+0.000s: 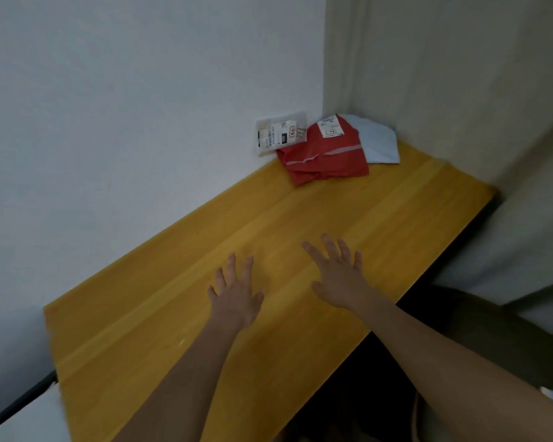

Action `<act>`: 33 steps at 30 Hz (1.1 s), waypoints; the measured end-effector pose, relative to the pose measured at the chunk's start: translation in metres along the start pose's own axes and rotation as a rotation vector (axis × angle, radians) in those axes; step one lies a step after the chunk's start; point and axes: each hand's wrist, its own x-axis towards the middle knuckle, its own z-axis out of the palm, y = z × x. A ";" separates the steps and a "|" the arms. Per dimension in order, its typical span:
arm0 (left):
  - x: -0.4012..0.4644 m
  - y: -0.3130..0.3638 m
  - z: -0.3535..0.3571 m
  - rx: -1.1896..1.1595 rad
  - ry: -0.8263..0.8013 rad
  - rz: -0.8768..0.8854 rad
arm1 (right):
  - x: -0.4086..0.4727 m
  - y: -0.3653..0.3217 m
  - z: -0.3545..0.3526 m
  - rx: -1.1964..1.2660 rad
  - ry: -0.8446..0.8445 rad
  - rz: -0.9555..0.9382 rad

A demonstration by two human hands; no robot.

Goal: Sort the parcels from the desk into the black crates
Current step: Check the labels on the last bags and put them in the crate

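Parcels remain at the far end of the desk [205,314], grouped in the corner where the white wall [109,122] meets the beige curtain [444,74]. Three are visible: a white parcel [280,134] with a printed label, propped against the wall; a red parcel [324,156] lying flat just beside it; and a pale grey parcel [379,141] partly tucked under the red one on its right side. Both hands are extended over the mid-section of the desk, well short of the group. The left hand [235,293] has its fingers spread and straight and holds nothing; the right hand [339,275] is likewise spread wide and empty, slightly further forward. Whether either palm touches the desk surface cannot be determined. No black crates appear in view, so the destination cannot be located from this position. The step in hand is judged to be the reach toward the parcels. The next move calls for extending both arms further to the corner and taking one parcel; the red parcel is the nearest and lies on top of the grey one, so it is the likely first pick. The soft bag material will probably deform under grip, so a broad hold is advisable.
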 end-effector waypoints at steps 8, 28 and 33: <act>0.064 0.035 -0.023 -0.004 0.001 0.065 | 0.035 0.052 -0.029 0.001 -0.033 0.177; 0.253 0.145 -0.037 -0.011 -0.080 0.019 | 0.264 0.165 -0.086 0.048 -0.107 0.042; 0.301 0.186 -0.042 -0.044 -0.037 0.019 | 0.335 0.204 -0.108 0.051 -0.086 0.012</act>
